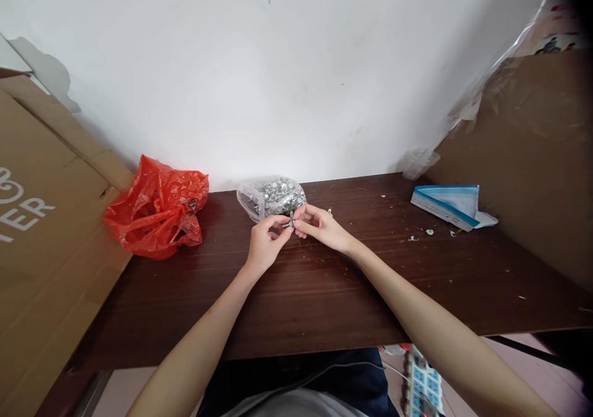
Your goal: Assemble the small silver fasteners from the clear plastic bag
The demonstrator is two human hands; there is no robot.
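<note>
Head view: both forearms reach up from the bottom corners and converge near the middle, over the dark brown wood-grain counter (296, 306). Left hand (267, 241) comes in from lower left, thumb and index finger extended toward the right, pinching a small dark-and-silver piece (291, 220). Right hand (320, 227) comes in from lower right, angled up and left, thumb and fingertips closed on the same piece from the other side; its lower fingers curl under. Fingertips of the two hands nearly meet. Piece is too small to identify.

It sits just in front of the clear plastic bag of small silver metal parts (280, 196), which lies near the white wall (278, 83). Crumpled red plastic bag (157, 210) is to the left, beside the brown cardboard box (50, 219). Blue-and-white folded packet (449, 206) lies to the right, light scraps near it.
</note>
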